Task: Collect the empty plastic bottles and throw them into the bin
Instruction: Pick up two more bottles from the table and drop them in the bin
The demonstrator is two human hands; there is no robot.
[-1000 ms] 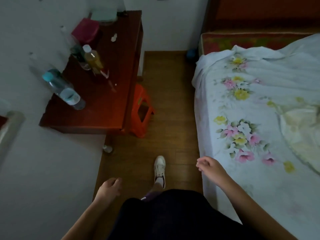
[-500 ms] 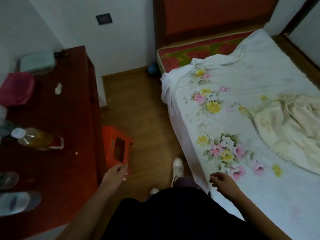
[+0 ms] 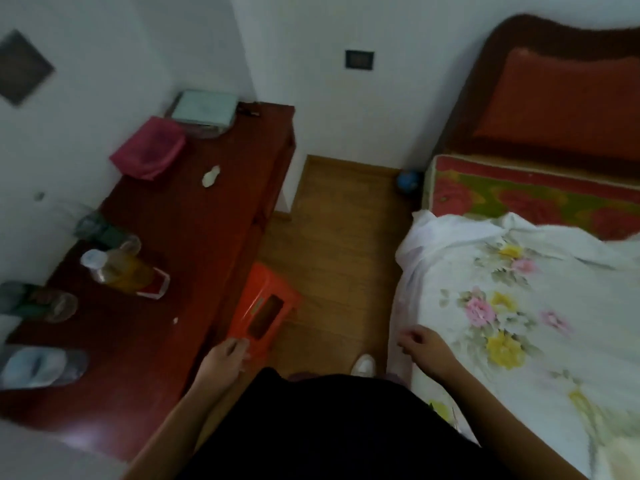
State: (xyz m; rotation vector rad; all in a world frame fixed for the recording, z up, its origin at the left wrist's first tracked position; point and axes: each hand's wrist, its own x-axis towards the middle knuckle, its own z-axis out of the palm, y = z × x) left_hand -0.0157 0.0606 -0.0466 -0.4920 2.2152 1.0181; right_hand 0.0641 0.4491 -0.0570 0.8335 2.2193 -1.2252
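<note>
Clear cylindrical plastic bottles (image 3: 45, 365) on glossy dark-red wooden table (image 3: 194, 237)

The worktop (image 3: 194, 271) is dark red wood under a glossy lacquer that throws back pale light near its front edge. The clear bottles (image 3: 41, 301) on it are thin see-through plastic, smooth and faintly shiny. The yellow-filled bottle (image 3: 121, 270) is the same plastic, with a matt white cap. The pink cloth (image 3: 149, 152) looks soft and matt. The stool (image 3: 263, 306) is smooth orange moulded plastic with a slight sheen. The floor (image 3: 339, 244) is satin wood-grain planking. The sheet (image 3: 519, 306) is thin printed cloth, matt and creased, and the mattress (image 3: 519, 199) shows heavier floral fabric. The headboard (image 3: 485, 57) is dark wood.
</note>
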